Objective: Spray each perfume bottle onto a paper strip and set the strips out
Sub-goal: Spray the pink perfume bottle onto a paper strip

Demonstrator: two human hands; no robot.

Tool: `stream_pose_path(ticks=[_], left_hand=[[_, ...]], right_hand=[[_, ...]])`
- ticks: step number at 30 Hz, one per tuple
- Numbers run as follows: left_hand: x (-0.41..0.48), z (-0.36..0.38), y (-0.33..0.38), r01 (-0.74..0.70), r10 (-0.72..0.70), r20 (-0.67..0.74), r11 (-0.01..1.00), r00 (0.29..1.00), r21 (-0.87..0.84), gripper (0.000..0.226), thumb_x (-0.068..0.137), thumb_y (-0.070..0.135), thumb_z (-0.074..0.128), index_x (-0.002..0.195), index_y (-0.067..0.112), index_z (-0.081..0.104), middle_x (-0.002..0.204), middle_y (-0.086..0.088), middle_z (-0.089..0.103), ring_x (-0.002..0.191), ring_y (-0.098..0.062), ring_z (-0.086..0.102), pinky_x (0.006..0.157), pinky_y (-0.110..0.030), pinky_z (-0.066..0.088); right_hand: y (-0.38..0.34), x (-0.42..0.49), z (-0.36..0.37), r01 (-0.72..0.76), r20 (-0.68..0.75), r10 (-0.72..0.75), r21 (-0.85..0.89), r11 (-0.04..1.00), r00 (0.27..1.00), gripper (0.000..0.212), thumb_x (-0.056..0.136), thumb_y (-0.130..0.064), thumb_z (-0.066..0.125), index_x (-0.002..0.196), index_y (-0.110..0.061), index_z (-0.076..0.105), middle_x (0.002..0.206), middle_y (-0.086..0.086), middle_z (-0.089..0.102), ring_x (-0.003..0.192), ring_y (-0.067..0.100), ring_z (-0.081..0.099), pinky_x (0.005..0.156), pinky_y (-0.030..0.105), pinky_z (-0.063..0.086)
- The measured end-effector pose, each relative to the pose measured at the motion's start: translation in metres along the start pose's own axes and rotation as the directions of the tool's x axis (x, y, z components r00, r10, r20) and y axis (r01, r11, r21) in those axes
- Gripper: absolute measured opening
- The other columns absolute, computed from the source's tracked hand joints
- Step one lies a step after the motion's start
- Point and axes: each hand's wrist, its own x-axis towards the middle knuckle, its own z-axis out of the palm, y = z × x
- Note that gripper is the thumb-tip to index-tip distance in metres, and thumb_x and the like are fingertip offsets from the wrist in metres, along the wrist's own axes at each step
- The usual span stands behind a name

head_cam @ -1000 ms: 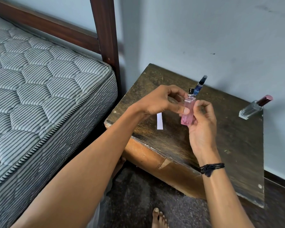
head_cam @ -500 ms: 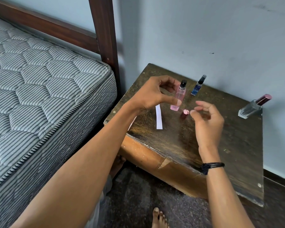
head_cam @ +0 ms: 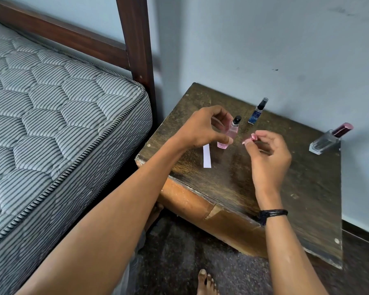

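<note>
My left hand [head_cam: 202,126] grips a pink perfume bottle [head_cam: 230,134] with its black sprayer bare, base just above the wooden table [head_cam: 307,188]. To its right, my right hand [head_cam: 268,152] pinches the small pink cap [head_cam: 252,137] at its fingertips. A white paper strip [head_cam: 206,156] lies flat on the table below my left hand. A small blue spray bottle [head_cam: 256,113] stands behind the pink one. At the table's far right edge stands a clear bottle with a maroon cap [head_cam: 326,141].
A striped mattress [head_cam: 51,124] and a dark wooden bedpost [head_cam: 134,39] border the table on the left. The blue wall [head_cam: 264,39] stands right behind the table. A bare foot [head_cam: 207,282] rests on the dark floor below.
The pink bottle went from both hands into my left hand alone, uncapped. The pink cap lay on the table half a second ago; my right fingers now close on it.
</note>
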Motion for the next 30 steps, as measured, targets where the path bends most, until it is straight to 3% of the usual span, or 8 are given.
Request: stream_pose_path(ticks=[5,10,15,17,23,30], left_hand=[[-0.002,0.006,0.001,-0.008,0.008,0.026,1.000,1.000,0.019,0.049,0.066,0.012,0.093,0.107,0.011,0.067,0.101,-0.001,0.071,0.082,-0.005,0.067,0.071,-0.010,0.049],[-0.003,0.009,0.003,-0.006,0.006,0.034,1.000,0.999,0.009,0.049,0.065,0.011,0.093,0.104,0.013,0.064,0.102,-0.006,0.071,0.083,-0.010,0.065,0.070,-0.011,0.048],[-0.003,0.012,0.005,-0.030,0.030,0.073,1.000,0.997,-0.001,0.048,0.064,0.011,0.093,0.101,0.016,0.063,0.094,-0.001,0.070,0.084,-0.013,0.066,0.070,-0.013,0.050],[-0.003,0.012,0.004,-0.036,0.036,0.085,0.999,0.996,-0.001,0.048,0.064,0.011,0.094,0.100,0.017,0.062,0.088,0.004,0.069,0.082,-0.010,0.066,0.071,-0.014,0.051],[-0.004,0.016,0.005,-0.051,0.050,0.098,0.999,0.994,0.002,0.048,0.063,0.013,0.094,0.100,0.017,0.062,0.083,0.010,0.068,0.078,-0.008,0.067,0.072,-0.016,0.053],[-0.004,0.017,0.006,-0.050,0.049,0.101,0.999,0.994,0.012,0.049,0.064,0.013,0.094,0.102,0.015,0.062,0.084,0.008,0.068,0.083,-0.012,0.068,0.073,-0.017,0.054]], right_hand=[[-0.009,-0.006,0.004,0.181,-0.104,-0.163,0.196,0.964,0.981,0.033,0.091,-0.008,0.078,0.104,-0.037,0.069,0.106,0.006,0.074,0.096,0.014,0.072,0.080,0.020,0.055],[-0.006,-0.008,0.007,0.306,-0.119,-0.285,0.231,0.924,0.951,0.028,0.096,-0.009,0.075,0.116,-0.027,0.070,0.112,0.012,0.074,0.104,0.027,0.073,0.090,0.037,0.059],[-0.002,-0.004,0.010,0.376,-0.123,-0.359,0.186,0.908,0.925,0.025,0.097,-0.011,0.075,0.121,-0.013,0.070,0.114,-0.006,0.074,0.103,0.023,0.073,0.090,0.030,0.057],[0.000,-0.003,0.010,0.386,-0.120,-0.370,0.167,0.907,0.921,0.025,0.096,-0.012,0.076,0.121,-0.011,0.071,0.113,-0.004,0.074,0.102,0.022,0.074,0.089,0.030,0.057],[0.001,-0.002,0.012,0.438,-0.079,-0.432,0.109,0.892,0.899,0.026,0.097,-0.015,0.076,0.122,-0.019,0.072,0.115,-0.009,0.073,0.103,0.021,0.073,0.089,0.033,0.058],[0.006,-0.001,0.011,0.479,-0.022,-0.479,0.019,0.878,0.878,0.022,0.097,-0.012,0.075,0.119,-0.010,0.073,0.113,0.006,0.074,0.105,0.024,0.071,0.090,0.035,0.058]])
